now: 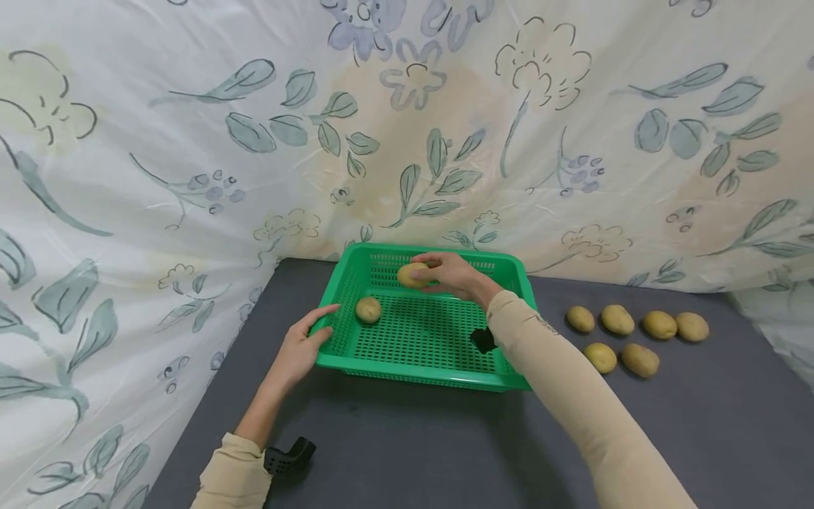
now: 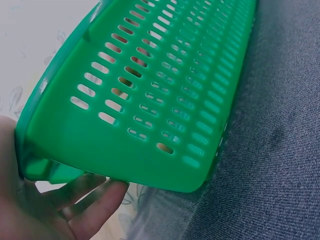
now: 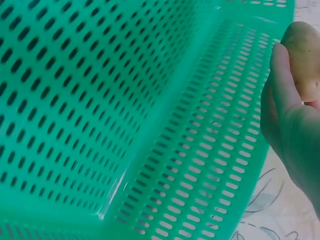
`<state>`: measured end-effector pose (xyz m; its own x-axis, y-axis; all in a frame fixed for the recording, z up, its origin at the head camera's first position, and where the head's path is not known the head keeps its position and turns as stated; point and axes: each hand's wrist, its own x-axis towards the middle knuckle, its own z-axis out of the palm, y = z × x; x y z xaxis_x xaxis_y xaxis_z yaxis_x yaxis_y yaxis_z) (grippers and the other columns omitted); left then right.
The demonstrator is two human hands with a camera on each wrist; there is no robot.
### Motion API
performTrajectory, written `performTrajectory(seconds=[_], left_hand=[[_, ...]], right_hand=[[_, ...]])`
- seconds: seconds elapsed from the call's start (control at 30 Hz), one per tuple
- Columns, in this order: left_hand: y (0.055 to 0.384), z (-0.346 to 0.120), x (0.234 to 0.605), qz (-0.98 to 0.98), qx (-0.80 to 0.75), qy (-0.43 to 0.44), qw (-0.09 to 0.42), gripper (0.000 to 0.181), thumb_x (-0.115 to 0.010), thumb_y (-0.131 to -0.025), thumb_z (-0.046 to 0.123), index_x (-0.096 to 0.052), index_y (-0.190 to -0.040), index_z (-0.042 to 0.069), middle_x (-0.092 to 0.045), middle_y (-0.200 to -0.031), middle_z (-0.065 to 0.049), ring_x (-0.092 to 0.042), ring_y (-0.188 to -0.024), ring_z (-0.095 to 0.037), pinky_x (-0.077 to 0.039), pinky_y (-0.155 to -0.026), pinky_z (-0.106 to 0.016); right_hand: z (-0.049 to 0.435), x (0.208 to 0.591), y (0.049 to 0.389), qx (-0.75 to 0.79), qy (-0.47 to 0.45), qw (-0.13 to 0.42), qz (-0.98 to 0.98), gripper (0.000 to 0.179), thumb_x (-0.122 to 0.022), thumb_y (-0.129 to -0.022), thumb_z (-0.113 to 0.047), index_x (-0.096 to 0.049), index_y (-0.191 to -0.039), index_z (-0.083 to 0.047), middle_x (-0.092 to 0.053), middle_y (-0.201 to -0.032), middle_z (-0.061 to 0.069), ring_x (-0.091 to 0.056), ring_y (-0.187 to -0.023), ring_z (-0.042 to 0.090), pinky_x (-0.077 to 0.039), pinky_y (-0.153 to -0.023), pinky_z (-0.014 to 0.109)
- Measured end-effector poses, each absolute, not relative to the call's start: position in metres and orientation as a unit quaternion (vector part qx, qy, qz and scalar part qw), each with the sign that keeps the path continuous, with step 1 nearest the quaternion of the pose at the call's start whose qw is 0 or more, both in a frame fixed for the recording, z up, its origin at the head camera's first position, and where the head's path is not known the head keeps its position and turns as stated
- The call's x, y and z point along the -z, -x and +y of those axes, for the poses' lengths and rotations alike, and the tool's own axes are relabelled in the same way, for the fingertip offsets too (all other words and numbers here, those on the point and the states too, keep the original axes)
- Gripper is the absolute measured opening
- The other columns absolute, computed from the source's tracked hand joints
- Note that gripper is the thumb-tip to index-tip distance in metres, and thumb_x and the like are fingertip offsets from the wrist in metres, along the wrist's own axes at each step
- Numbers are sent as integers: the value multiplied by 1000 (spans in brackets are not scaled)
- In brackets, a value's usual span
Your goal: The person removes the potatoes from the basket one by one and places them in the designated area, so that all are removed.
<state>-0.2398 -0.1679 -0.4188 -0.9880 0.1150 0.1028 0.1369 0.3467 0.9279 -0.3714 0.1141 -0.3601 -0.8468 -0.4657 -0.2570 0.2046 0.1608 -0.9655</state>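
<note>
A green plastic basket [image 1: 432,366] with slotted walls sits at the back of the table. My right hand [image 1: 453,276] holds a yellow-brown potato [image 1: 413,276] between thumb and fingers, over the far part of the basket. In the right wrist view that potato [image 3: 304,62] shows at the right edge, and the right hand [image 3: 290,115] partly hides it. At the basket's left side, my left hand [image 1: 304,343] grips the rim, its fingers round the corner in the left wrist view. Inside, one potato [image 1: 368,309] lies near the left wall.
Several loose potatoes [image 1: 617,320] lie in two rough rows on the dark grey table [image 1: 407,438], right of the basket. A floral cloth [image 1: 407,141] hangs close behind the basket and along the left. Black wrist mounts [image 1: 290,456] show at both arms.
</note>
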Motion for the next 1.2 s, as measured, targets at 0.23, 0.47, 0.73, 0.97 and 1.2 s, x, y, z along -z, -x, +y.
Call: performTrajectory(seconds=[0.23,0.47,0.73,0.97,1.2], left_hand=[[239,-168,418,-825,558,86,17,41,-44,-101,9,-44,-143,8,-31,-150,-17,-26,-137,-35,-27,-105,-57],[238,-169,420,-826,557,85,16,41,-44,-102,9,-44,-143,9,-30,-150,-17,-24,-138,-35,-25,-105,-57],[238,-169,417,-825,558,83,13,41,-45,-102,10,-45,-143,10,-30,-150,-16,-24,-138,-34,-25,-105,-57],[237,-168,416,-825,559,80,7,41,-45,-102,11,-44,-143,11,-30,-151,-16,-24,-138,-35,-25,-106,-57],[237,-167,416,-827,557,78,9,41,-45,-102,11,-44,-143,11,-31,-150,-15,-23,-138,-35,-24,-106,-57]], right_hand=[[113,349,361,682,114,250,677,54,-55,-97,-5,-34,-147,-1,-33,-141,20,-44,-124,35,-45,-95,39],[115,345,358,714,111,236,650,54,-54,-97,-4,-32,-147,0,-34,-142,20,-41,-126,35,-44,-97,39],[130,344,356,746,105,208,623,57,-51,-98,-3,-26,-149,1,-28,-145,19,-37,-129,38,-39,-101,43],[145,345,354,771,83,184,604,58,-51,-98,-4,-26,-149,0,-23,-147,18,-35,-131,36,-39,-101,42],[156,341,349,785,78,172,590,59,-51,-98,-4,-24,-150,-1,-20,-149,16,-31,-133,35,-37,-103,42]])
